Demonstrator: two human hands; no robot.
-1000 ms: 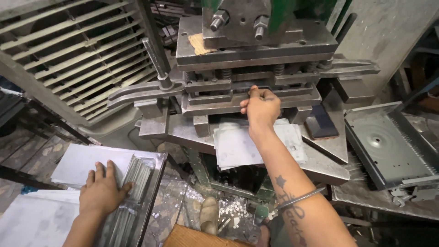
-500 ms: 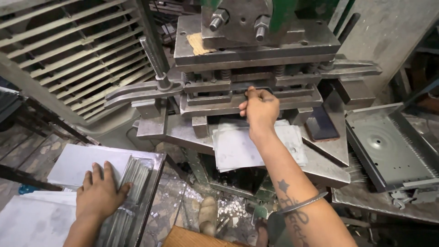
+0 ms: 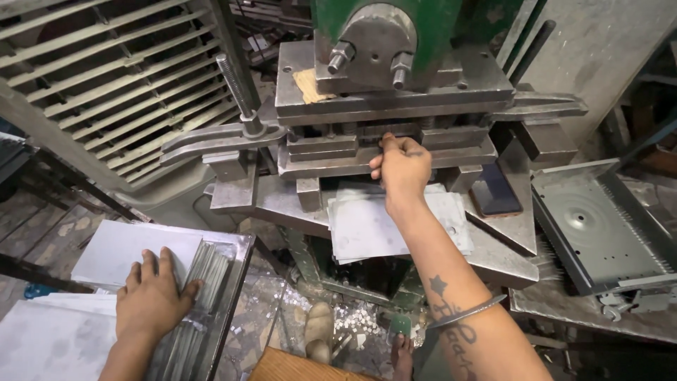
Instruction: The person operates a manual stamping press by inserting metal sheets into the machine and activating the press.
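My right hand (image 3: 402,164) reaches into the gap of a steel press die (image 3: 395,120), fingers curled at the slot; what they pinch is hidden. Below the wrist several flat grey metal sheets (image 3: 367,229) lie on the press table. My left hand (image 3: 151,300) rests flat, fingers spread, on a stack of thin metal strips (image 3: 208,271) in a shiny tray at lower left, beside a pile of blank grey sheets (image 3: 123,250).
A green press head with two bolts (image 3: 374,49) hangs above the die. A grey metal guard grille (image 3: 99,77) fills the upper left. A stamped sheet-metal chassis (image 3: 599,233) lies at right. Small metal punchings (image 3: 360,321) and a sandalled foot (image 3: 319,331) are on the floor.
My right hand has stayed at the die slot and my left hand on the strips. The view has shifted slightly.
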